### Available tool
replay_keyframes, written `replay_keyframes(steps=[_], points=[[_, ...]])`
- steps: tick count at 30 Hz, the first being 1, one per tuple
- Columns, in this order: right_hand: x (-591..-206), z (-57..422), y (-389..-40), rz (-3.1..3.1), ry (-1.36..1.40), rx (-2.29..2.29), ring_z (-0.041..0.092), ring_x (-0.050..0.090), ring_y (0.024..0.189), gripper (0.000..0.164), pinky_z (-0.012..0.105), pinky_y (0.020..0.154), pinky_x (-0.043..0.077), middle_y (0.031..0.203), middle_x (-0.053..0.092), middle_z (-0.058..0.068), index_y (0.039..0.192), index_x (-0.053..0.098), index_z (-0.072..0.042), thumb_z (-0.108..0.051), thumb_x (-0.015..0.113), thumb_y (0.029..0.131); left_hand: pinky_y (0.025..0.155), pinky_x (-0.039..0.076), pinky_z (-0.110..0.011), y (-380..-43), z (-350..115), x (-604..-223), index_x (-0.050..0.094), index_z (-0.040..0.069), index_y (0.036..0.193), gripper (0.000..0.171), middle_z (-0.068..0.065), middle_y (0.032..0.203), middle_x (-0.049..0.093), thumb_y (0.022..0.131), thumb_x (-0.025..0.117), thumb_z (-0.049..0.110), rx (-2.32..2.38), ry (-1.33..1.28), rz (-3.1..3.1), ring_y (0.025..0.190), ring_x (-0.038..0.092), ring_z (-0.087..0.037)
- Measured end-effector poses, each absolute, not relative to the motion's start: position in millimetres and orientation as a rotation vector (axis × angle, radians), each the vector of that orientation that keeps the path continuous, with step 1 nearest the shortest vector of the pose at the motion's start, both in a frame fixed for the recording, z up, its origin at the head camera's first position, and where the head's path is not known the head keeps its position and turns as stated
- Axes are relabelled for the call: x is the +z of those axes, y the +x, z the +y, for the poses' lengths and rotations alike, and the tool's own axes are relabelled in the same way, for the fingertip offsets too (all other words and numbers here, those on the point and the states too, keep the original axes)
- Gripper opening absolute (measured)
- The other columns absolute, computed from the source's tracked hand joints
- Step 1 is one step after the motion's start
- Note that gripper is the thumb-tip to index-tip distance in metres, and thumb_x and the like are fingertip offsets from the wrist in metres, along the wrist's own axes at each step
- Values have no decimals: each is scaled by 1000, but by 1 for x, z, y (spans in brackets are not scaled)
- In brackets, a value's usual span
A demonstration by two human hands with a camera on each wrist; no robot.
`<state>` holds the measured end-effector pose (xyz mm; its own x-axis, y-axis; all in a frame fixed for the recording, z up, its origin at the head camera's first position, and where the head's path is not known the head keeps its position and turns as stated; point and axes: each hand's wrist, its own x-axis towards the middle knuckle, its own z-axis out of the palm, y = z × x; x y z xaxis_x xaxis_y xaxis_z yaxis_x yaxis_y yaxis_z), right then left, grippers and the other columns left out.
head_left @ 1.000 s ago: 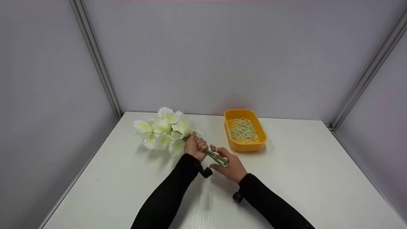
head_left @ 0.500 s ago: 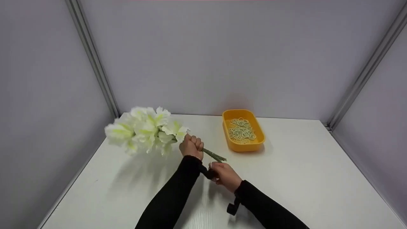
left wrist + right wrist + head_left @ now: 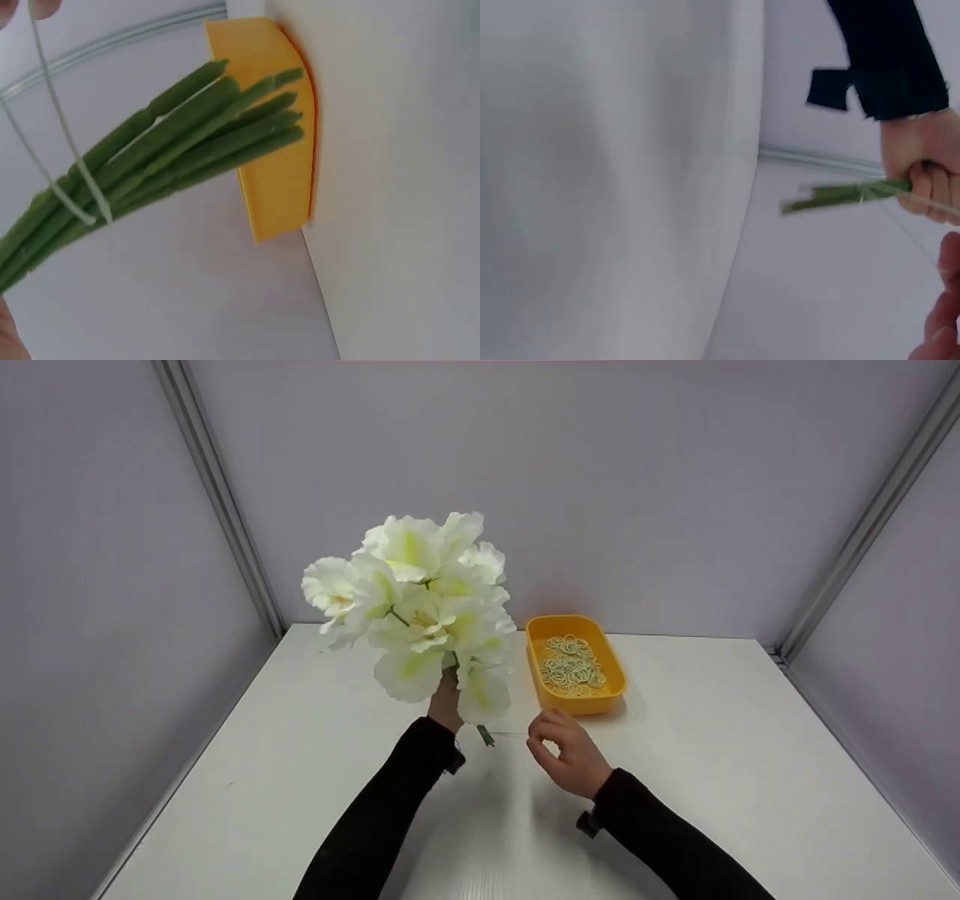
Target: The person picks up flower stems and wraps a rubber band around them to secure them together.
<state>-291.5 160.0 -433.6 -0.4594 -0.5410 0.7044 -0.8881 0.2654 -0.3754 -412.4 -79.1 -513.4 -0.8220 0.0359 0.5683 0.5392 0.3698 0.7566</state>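
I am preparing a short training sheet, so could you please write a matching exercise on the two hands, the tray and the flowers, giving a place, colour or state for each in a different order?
Column one
1. left hand
2. right hand
3. tray
4. flowers

Column two
A. white with yellow-green patches
B. standing on the table, with small pale rings inside
C. gripping the green stems
D. pinching a stretched pale band

Pairs: 1-C, 2-D, 3-B, 4-A
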Motion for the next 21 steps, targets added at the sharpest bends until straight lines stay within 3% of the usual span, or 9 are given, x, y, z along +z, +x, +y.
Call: replay_keyframes(steps=[2, 4, 7, 9, 12, 16, 19, 21], points=[[-433, 165, -301, -1985, 1377, 820, 13, 46, 77, 20, 29, 73, 35, 77, 52, -4, 71, 52, -16, -9, 61, 88, 63, 44, -29, -365, -71, -454, 55, 11, 112, 37, -2, 91, 62, 89, 60, 41, -1944, -743, -1995, 72, 53, -11], [-432, 168, -310, -1874, 1434, 610, 15, 46, 76, 17, 30, 73, 35, 76, 53, -4, 71, 53, -15, -11, 61, 85, 54, 39, -27, -327, -65, -407, 60, 20, 103, 27, 4, 73, 59, 89, 60, 43, -2367, -993, -1848, 59, 47, -9], [-433, 169, -319, -1763, 1467, 427, 19, 49, 75, 11, 32, 72, 39, 78, 56, -1, 74, 57, -13, -13, 63, 84, 43, 20, -25, -312, -61, -383, 54, 28, 76, 28, 10, 51, 35, 94, 48, 48, -2868, -1089, -1759, 42, 23, -6], [-438, 166, -321, -1753, 1466, 440, 19, 52, 77, 8, 32, 73, 40, 81, 58, 0, 78, 59, -12, -12, 64, 85, 43, 13, -25, -306, -59, -373, 40, 25, 62, 42, 9, 49, 21, 100, 36, 44, -3162, -1030, -1558, 41, 14, -7], [-447, 154, -319, -1833, 1435, 666, 16, 51, 79, 6, 30, 73, 40, 85, 59, 1, 83, 61, -11, -8, 63, 87, 41, 6, -23, -308, -54, -372, 17, 20, 59, 50, 7, 50, 10, 103, 21, 41, -3453, -972, -976, 40, 5, -8], [-458, 133, -301, -2055, 1363, 1334, 11, 47, 77, 12, 28, 64, 39, 86, 58, 3, 90, 61, -6, -4, 51, 95, 42, 3, -20, -310, -45, -377, 12, 20, 59, 50, 8, 50, 7, 103, 20, 41, -3488, -834, -255, 40, 3, -6], [-459, 118, -280, -2221, 1162, 1884, 8, 49, 75, 23, 31, 58, 41, 89, 58, 3, 96, 60, -1, -13, 41, 101, 43, 4, -20, -307, -39, -377, 13, 19, 57, 51, 8, 51, 8, 104, 26, 36, -3252, -527, -219, 43, 4, -5], [-449, 114, -263, -2312, 1047, 1995, 11, 54, 77, 27, 39, 61, 45, 91, 60, 6, 99, 60, 2, -14, 38, 102, 42, 6, -21, -307, -37, -376, 20, 17, 56, 52, 6, 50, 9, 104, 29, 34, -3024, -384, -440, 43, 5, -6]])
